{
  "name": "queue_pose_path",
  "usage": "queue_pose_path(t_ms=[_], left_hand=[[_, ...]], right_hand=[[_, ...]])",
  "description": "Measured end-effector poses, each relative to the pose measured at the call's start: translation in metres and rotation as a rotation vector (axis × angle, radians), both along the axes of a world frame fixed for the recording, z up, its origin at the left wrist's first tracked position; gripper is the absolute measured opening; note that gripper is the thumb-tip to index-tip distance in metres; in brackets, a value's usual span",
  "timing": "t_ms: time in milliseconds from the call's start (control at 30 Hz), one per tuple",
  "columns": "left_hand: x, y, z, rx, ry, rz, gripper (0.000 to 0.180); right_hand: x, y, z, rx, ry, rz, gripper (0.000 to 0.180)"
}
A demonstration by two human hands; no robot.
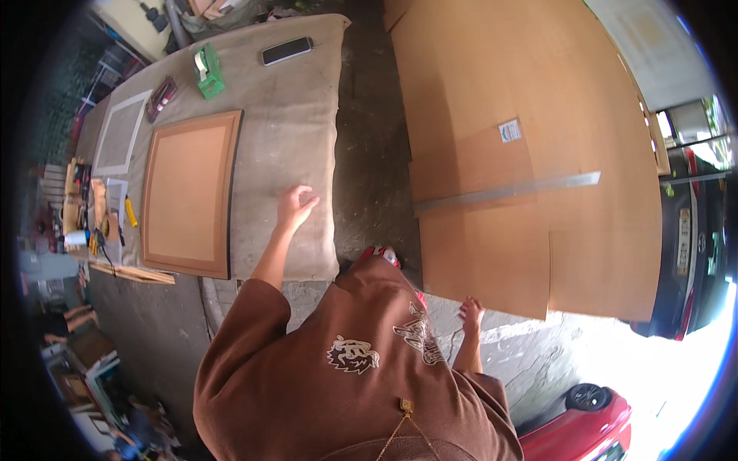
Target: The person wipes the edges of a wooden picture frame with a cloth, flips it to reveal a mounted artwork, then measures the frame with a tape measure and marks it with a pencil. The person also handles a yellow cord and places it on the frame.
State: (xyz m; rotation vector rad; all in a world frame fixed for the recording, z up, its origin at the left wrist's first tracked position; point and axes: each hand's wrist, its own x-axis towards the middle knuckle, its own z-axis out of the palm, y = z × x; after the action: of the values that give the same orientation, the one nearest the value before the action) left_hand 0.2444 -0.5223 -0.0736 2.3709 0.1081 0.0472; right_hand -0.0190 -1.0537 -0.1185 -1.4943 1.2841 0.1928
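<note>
My left hand is above the right part of a table covered with a beige cloth. Its fingers are loosely bent with thumb and forefinger apart, and nothing is in it. To its left lies a framed brown panel with a dark outer edge. My right hand hangs beside the near edge of large brown sheets stacked on the right. Its fingers are apart and hold nothing I can see; whether they touch the sheet's edge, I cannot tell. A long metal straightedge rests across these sheets.
On the cloth lie a phone, a green tape dispenser, a dark red pouch and a pale rectangular frame. Tools crowd the far left. A floor gap separates table and sheets. A red car stands lower right.
</note>
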Motion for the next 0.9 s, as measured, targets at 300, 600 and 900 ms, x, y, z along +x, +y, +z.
queue_pose_path(t_ms=[300,600,900], left_hand=[[0.127,0.029,0.016,0.101,0.076,0.289,0.061],[0.384,0.111,0.064,0.638,0.302,0.386,0.086],[0.449,0.170,0.048,0.468,0.380,0.154,0.078]], right_hand=[[0.221,-0.020,-0.015,0.103,-0.197,0.395,0.023],[0.391,0.025,-0.039,0.137,0.085,0.546,0.032],[0.605,0.066,-0.015,0.128,-0.008,0.486,0.030]])
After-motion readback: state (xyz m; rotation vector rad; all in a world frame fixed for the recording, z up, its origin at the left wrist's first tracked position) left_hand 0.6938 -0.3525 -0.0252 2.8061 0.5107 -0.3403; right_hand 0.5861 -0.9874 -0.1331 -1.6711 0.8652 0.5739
